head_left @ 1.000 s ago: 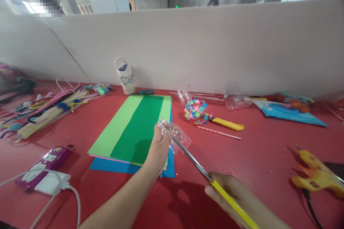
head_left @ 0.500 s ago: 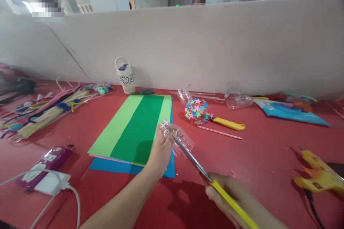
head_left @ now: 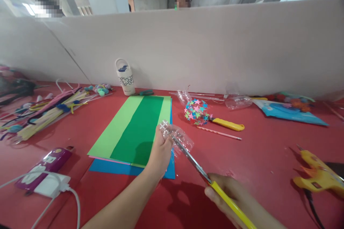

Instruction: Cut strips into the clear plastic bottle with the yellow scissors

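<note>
My left hand [head_left: 161,146] is closed around the neck end of a clear plastic bottle piece [head_left: 184,137], just right of the paper stack. In my right hand [head_left: 227,191] is a pair of scissors [head_left: 197,166] with yellow handles, its blades reaching up and left to the plastic beside my left fingers. The blade tips meet the clear plastic; whether they bite into it I cannot tell. Behind the bottle piece lies a ball of coloured stars [head_left: 196,111]. A yellow utility knife [head_left: 228,124] and a pink patterned pencil [head_left: 220,133] rest to its right.
Green and blue paper sheets [head_left: 120,125] lie left of centre. A white tumbler [head_left: 126,80] stands by the pale partition [head_left: 188,46]. To the right are a yellow glue gun [head_left: 314,171] and a blue packet [head_left: 290,112]. On the left are pipe cleaners [head_left: 53,114] and a purple power strip [head_left: 48,164].
Both hands, the bottle piece and the scissors stay almost in place. Beyond the partition, a person's head has shifted left and shows higher.
</note>
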Demonstrator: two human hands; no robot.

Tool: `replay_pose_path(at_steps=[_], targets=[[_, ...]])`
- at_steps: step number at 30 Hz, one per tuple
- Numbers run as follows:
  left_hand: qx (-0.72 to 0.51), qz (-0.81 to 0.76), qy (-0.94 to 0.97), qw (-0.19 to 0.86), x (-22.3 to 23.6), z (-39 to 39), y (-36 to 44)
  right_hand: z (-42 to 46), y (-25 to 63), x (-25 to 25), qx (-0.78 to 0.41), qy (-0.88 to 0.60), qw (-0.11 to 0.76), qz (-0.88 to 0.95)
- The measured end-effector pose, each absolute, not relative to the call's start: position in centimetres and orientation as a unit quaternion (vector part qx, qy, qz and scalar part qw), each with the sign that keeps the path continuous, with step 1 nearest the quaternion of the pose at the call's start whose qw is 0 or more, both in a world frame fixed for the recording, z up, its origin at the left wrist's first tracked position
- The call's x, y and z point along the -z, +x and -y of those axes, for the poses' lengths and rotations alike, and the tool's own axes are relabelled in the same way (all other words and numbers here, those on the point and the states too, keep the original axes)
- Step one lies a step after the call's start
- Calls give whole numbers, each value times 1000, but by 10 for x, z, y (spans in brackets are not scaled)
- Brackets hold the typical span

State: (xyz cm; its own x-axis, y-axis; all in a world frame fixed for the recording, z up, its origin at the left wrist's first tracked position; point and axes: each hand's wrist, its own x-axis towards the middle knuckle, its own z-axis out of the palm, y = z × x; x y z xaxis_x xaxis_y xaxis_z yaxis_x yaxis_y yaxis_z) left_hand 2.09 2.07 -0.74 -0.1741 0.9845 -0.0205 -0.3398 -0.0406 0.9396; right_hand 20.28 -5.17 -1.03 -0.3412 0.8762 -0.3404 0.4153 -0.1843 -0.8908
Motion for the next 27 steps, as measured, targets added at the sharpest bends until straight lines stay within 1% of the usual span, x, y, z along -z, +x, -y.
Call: replay_pose_path(at_steps=[6,13,22,27], targets=[[-610,-428,394,538,7,-18,22,50,206,14,-575,-511,193,609],[-618,-418,398,534,7,-18,24,50,204,11,-582,-522,190,594],[-619,-416,405,529,10,-20,22,47,203,7,-553,-545,180,604],[-610,-427,444,499,7,-19,22,50,207,7,-556,-541,179,605]])
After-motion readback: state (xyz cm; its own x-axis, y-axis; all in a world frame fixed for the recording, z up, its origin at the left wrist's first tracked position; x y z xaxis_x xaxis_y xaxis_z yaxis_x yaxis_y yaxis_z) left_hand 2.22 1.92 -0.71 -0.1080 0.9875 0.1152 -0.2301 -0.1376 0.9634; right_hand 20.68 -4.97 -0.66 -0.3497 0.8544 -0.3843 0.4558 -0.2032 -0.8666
